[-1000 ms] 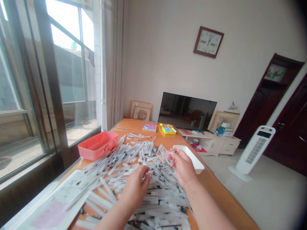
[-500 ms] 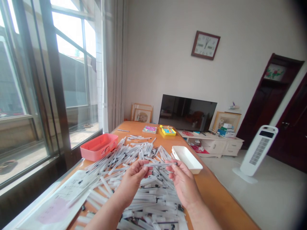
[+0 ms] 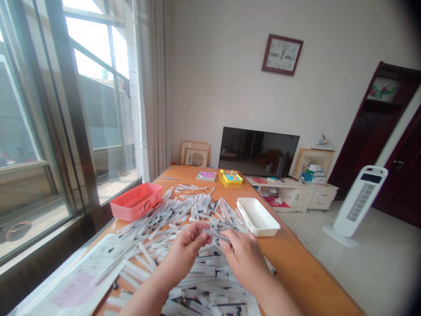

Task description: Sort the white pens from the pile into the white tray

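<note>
Well, the left hand (image 3: 186,250) pinches one end of one clear pen (image 3: 215,234) over the pile. The right hand (image 3: 245,256) has bent fingers at the other end, but I cannot tell how tight they press. Both hands hide some of the pile of pens (image 3: 177,210), too many to count. One pink box (image 3: 131,211) sits by the left edge, and one white tray (image 3: 259,229) by the right edge. Far off are one book (image 3: 206,176) and one yellow box (image 3: 231,180). The table (image 3: 296,263) shows open wood right of the right hand.
</note>
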`<action>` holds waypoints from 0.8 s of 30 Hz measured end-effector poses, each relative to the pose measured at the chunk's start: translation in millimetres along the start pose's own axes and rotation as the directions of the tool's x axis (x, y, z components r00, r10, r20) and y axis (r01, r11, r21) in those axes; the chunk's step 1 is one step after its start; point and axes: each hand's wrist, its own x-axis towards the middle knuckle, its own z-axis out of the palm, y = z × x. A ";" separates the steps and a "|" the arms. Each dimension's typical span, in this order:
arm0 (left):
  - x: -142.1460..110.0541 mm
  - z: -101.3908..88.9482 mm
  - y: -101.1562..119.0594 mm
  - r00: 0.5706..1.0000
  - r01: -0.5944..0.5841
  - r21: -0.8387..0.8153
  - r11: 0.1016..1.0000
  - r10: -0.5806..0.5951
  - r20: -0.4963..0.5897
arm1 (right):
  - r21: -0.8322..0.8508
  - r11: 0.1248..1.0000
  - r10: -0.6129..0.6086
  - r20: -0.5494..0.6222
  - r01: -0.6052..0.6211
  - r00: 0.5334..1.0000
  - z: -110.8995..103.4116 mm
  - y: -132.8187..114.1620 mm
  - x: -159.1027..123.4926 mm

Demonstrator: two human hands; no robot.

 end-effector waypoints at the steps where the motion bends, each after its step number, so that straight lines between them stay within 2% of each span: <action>1: -1.0 -0.7 2.5 1.000 -0.005 0.014 1.000 0.005 0.023 | 0.045 0.999 0.017 0.063 -0.020 0.998 -1.1 -3.0 -1.3; 3: -4.2 -2.5 10.2 0.998 -0.017 0.056 0.998 0.013 0.065 | 0.214 0.971 0.061 0.205 -0.106 0.977 -4.0 -8.2 -4.4; 4: -6.2 -3.2 14.9 0.996 -0.020 0.074 0.997 0.014 0.085 | 0.321 0.930 0.081 0.288 -0.176 0.954 -5.4 -10.4 -6.0; 7: -12.2 -3.1 26.6 0.991 -0.006 0.061 0.998 -0.002 0.132 | 0.587 0.709 0.072 0.493 -0.392 0.867 -7.3 -16.2 -9.7; 9: -14.3 -1.7 29.3 0.990 0.010 0.013 1.000 -0.011 0.142 | 0.675 0.572 0.042 0.544 -0.467 0.838 -5.7 -18.7 -10.1; 11: -14.1 -0.7 27.4 0.992 0.019 -0.016 1.000 -0.017 0.128 | 0.705 0.518 0.049 0.541 -0.485 0.839 -2.7 -20.2 -8.9; 13: -11.8 -0.5 22.7 0.996 0.028 -0.008 1.000 -0.027 0.085 | 0.677 0.565 0.092 0.515 -0.471 0.852 0.4 -20.8 -6.8; 16: -7.2 -0.7 15.4 0.998 0.057 0.013 0.998 -0.057 0.002 | 0.563 0.753 0.120 0.390 -0.339 0.913 3.3 -21.1 -4.6; 19: -4.0 1.2 11.4 0.993 0.087 -0.001 0.996 -0.087 -0.084 | 0.363 0.914 0.097 0.236 -0.180 0.967 5.6 -21.1 -4.6; 21: -3.0 3.6 10.4 0.982 0.132 -0.013 0.991 -0.132 -0.138 | 0.218 0.969 0.087 0.157 -0.120 0.984 7.6 -21.6 -4.9; 24: -2.0 6.3 9.8 0.955 0.199 -0.011 0.980 -0.196 -0.224 | 0.069 0.995 0.062 0.080 -0.067 0.995 10.9 -22.8 -5.1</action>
